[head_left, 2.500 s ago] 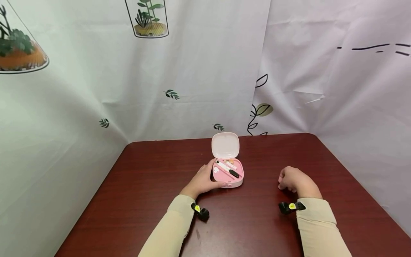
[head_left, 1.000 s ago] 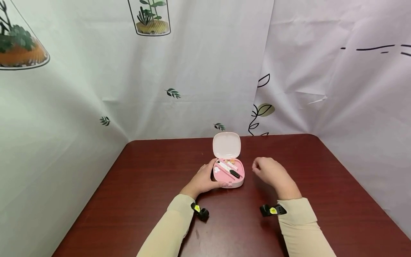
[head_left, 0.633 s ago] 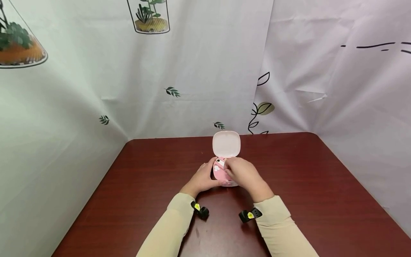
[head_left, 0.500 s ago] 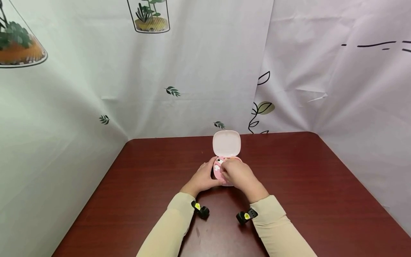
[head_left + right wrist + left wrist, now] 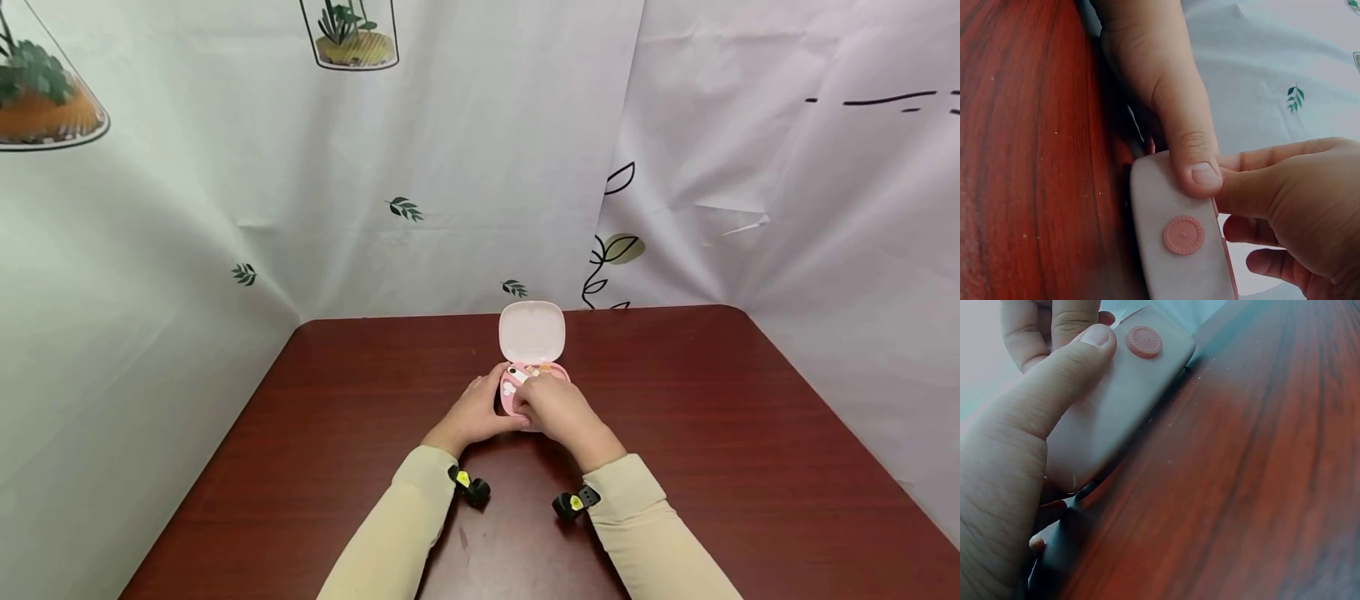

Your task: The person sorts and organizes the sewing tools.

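Note:
A small pink case (image 5: 506,403) rests on the table, its white lid (image 5: 532,332) raised at the back. My left hand (image 5: 474,412) grips the case's left side, thumb along the front wall near the round pink button (image 5: 1144,341). My right hand (image 5: 558,408) reaches down into the case, fingers bent and covering much of the inside. The pale end of a white tool (image 5: 515,374) with a black handle shows beside those fingers; its handle is hidden. Whether the right fingertips pinch it cannot be seen, even in the right wrist view, where the hand (image 5: 1310,212) meets the left thumb.
A dark red wooden table (image 5: 360,400) lies under both forearms. White cloth (image 5: 450,167) with leaf and plant prints hangs behind the table and along its sides. Black wrist cameras (image 5: 474,490) are strapped over both cuffs.
My right hand has moved left from the table's right side and gone down into the case, covering the tool's black handle. The left hand has kept its hold on the case.

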The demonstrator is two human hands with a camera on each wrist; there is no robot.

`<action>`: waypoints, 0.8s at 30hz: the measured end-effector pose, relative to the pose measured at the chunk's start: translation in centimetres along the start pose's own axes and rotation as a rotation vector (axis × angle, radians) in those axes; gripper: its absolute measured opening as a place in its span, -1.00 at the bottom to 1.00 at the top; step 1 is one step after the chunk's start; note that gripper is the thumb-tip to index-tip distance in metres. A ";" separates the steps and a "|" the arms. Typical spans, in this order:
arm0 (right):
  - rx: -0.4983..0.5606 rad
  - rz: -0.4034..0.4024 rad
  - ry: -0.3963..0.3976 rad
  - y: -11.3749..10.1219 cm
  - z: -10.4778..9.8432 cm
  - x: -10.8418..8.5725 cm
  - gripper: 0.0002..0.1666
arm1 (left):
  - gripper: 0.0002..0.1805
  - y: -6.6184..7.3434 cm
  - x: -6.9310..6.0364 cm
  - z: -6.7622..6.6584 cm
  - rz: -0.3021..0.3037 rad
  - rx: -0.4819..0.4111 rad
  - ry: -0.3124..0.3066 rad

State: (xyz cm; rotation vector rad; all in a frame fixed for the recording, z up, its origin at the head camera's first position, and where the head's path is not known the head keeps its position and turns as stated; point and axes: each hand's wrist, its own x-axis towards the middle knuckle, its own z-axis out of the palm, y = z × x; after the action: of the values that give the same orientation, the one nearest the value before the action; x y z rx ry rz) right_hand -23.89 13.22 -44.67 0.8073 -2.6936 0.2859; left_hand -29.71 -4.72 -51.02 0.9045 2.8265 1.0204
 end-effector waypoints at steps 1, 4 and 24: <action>-0.003 -0.013 0.004 0.1 0.0 0.0 -0.82 | 0.15 0.0 0.0 0.0 0.003 0.002 0.002; 0.003 -0.041 0.012 0.1 -0.1 -0.1 -0.82 | 0.14 0.1 0.1 -0.1 0.016 0.002 0.011; 0.069 -0.042 0.050 0.4 0.9 -0.1 -0.76 | 0.14 0.1 0.0 -0.1 0.011 -0.006 0.014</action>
State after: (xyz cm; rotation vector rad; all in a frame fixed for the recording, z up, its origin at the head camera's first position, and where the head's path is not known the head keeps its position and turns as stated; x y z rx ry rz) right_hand -24.28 13.32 -45.59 0.8634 -2.6295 0.3857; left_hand -29.63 -4.69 -50.91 0.9173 2.8312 1.0397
